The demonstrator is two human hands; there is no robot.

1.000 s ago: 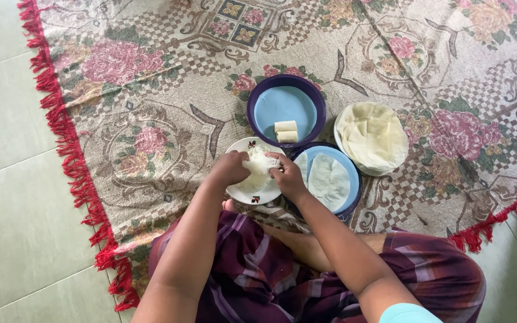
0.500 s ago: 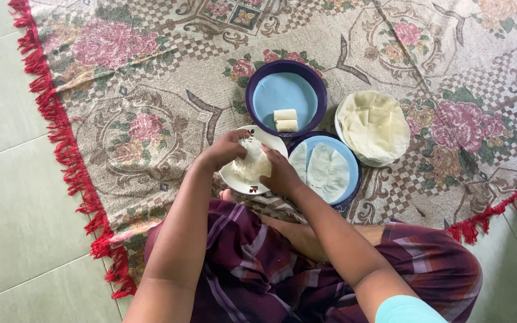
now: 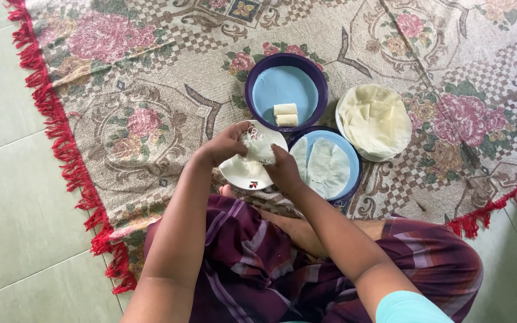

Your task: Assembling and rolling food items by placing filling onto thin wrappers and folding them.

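Note:
My left hand (image 3: 225, 145) and my right hand (image 3: 282, 168) both pinch a thin white wrapper (image 3: 258, 146) with pale filling, held just above a small white plate (image 3: 243, 173). Beyond it stands a purple bowl (image 3: 256, 76) with a light blue inside, holding two finished pale rolls (image 3: 285, 115). To the right of the plate a blue plate (image 3: 353, 161) carries flat white wrappers (image 3: 325, 166). A white bowl (image 3: 341, 125) at the far right holds a stack of cream-coloured wrappers (image 3: 375, 119).
Everything rests on a flowered rug (image 3: 151, 101) with a red fringe (image 3: 61, 143) along its left edge. Pale green floor tiles (image 3: 13, 197) lie to the left. My crossed legs in striped purple cloth (image 3: 258, 269) fill the foreground.
My hands have lifted slightly and worked the wrapper over the white plate; the camera view has drifted a little. The bowls and plates have stayed where they were.

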